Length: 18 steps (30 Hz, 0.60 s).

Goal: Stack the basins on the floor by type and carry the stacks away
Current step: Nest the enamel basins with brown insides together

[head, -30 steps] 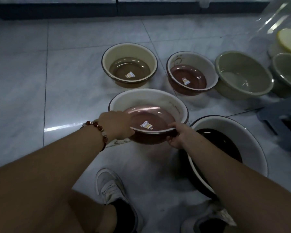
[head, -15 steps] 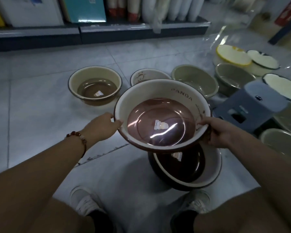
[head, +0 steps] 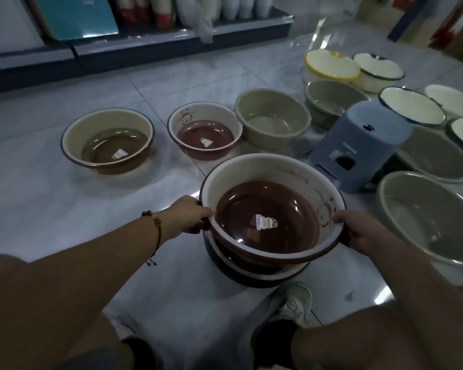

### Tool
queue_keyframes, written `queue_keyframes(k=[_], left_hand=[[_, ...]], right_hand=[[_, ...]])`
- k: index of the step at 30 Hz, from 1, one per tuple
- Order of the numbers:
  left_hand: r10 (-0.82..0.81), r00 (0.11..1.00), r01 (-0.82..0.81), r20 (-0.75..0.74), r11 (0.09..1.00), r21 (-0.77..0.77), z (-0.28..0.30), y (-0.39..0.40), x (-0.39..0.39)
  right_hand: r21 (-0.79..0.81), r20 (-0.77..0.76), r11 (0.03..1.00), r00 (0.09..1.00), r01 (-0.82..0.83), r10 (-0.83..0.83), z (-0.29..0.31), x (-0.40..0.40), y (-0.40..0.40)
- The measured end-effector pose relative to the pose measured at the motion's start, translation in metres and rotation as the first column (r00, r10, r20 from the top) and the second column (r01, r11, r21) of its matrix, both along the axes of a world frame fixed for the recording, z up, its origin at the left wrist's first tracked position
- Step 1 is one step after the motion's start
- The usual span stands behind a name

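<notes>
Cream walls and a glossy brown floor mark the basin (head: 270, 209) that is held at its rim from both sides, a small label stuck at the centre of its bottom and a faint cartoon print with lettering along its inner wall. The rim is gripped on the near-left by the left hand (head: 189, 214), with a beaded bracelet (head: 155, 225) seen on that wrist, and is clasped on the right by the right hand (head: 358, 231), fingers curled under the edge. The basin is seen tilted slightly, directly over a second basin of the same kind (head: 254, 276) that sits on the tiled floor (head: 51, 204) between the person's shoes. Further back, a tan-bottomed basin (head: 107, 141) and a smaller brown-bottomed basin (head: 205, 134) are seen apart on the floor, with an olive basin (head: 273, 118) just beside the latter. A blue-grey plastic stool (head: 364, 145) is set to the right among more basins.
</notes>
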State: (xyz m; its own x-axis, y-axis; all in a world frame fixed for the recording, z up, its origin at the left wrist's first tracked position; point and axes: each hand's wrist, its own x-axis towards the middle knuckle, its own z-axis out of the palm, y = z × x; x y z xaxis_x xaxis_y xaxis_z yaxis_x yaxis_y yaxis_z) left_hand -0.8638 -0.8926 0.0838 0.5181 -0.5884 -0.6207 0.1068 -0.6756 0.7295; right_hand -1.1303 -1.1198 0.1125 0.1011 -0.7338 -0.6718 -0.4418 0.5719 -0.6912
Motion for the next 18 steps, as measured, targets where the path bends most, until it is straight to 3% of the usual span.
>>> queue_keyframes(k=[8,18], left_hand=[[-0.07,0.996,0.062,0.057,0.989,0.131,-0.04,-0.023,-0.01],[-0.113,0.991,0.096,0.065,0.969,0.226,-0.06,-0.006,0.008]], right_hand=[[-0.032,-0.284,0.985,0.947,-0.169,0.154,-0.055,-0.012,-0.008],[-0.088,-0.452,0.921,0.839,-0.379,0.302,-0.096,0.027,-0.016]])
